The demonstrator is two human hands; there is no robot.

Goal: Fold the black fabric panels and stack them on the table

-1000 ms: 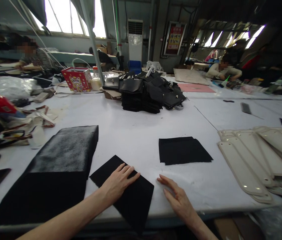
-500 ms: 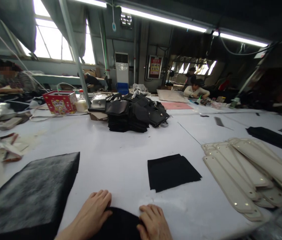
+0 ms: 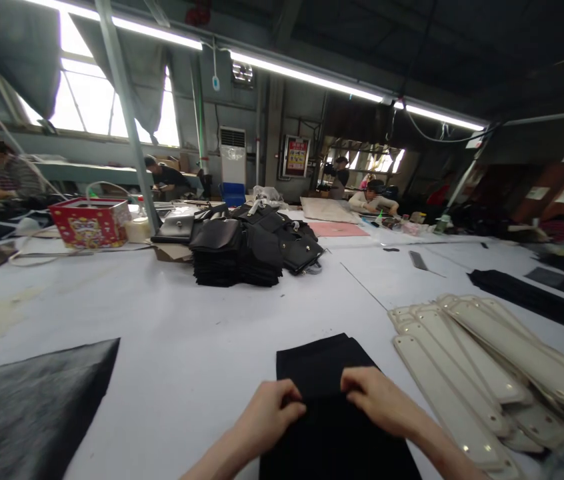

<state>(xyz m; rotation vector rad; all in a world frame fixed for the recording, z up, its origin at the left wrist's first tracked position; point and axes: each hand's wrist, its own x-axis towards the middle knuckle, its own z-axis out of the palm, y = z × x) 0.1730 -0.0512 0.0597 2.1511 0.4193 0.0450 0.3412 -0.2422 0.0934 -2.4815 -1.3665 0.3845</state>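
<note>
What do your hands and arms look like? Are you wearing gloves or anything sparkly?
No gloves: the left hand and right hand are bare. The forearms are bare too, with no sleeves in view. I see no watch or bracelet; some fingers are partly hidden.

The held black sheet [image 3: 337,440] is cut off below and hides part of another black piece [image 3: 311,365].

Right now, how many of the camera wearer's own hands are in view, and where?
2: the left hand grips the left part of a black sheet's far edge; the right hand grips that edge farther right. Some fingers are partly hidden.
</note>
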